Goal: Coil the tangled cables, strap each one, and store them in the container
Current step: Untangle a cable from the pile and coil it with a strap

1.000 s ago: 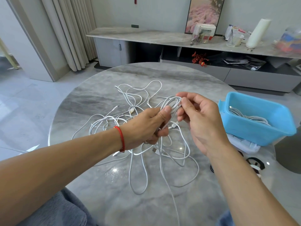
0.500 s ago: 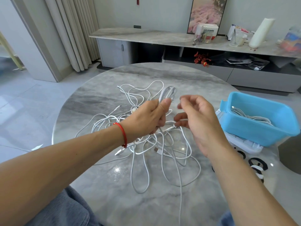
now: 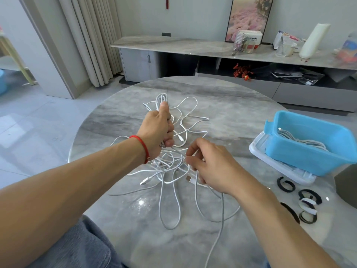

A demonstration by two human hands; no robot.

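A tangle of white cables (image 3: 173, 167) lies in the middle of the round marble table (image 3: 222, 105). My left hand (image 3: 159, 132) grips a small bundle of white cable loops (image 3: 161, 99), whose top sticks out above the thumb. My right hand (image 3: 210, 165) is lower and to the right, its fingertips pinching a strand in the tangle. A blue container (image 3: 313, 144) stands at the table's right edge with a coiled white cable (image 3: 301, 140) inside it. Black and white straps (image 3: 307, 204) lie in front of the container.
Under the blue container lies a clear white lid or tray (image 3: 270, 161). A long cable end (image 3: 216, 240) trails toward the table's near edge. A low sideboard (image 3: 193, 45) with a picture, boxes and a white roll stands behind the table. Curtains hang at the back left.
My left hand has lifted the looped bundle up and away to the left. My right hand has let go of the bundle and dropped down into the tangle, taking a strand there.
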